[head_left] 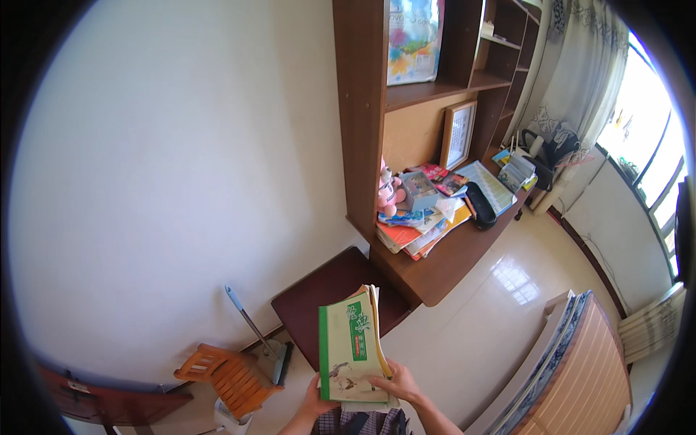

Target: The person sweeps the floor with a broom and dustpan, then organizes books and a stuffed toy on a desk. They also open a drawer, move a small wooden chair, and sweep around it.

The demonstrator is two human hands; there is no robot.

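Note:
A small stack of books [348, 344], topped by a pale cover with a green spine and a green printed block, is held in front of my body, at the lower middle of the view. My left hand [317, 399] grips the stack's near left corner, its fingers partly hidden. On the right side, my right hand [401, 384] clasps the near edge with the thumb lying on the top cover. Page edges and further covers show along the right side of the stack. Just beyond it lies a dark red flat top [333, 283] beside the desk.
The brown desk [428, 279] carries papers and books [406, 235], a pink soft toy [389, 190], a grey-blue box [419, 190] and a black case [480, 206]. A wooden chair [235, 380] and a broom [250, 319] stand left; a bed [580, 370] lies right.

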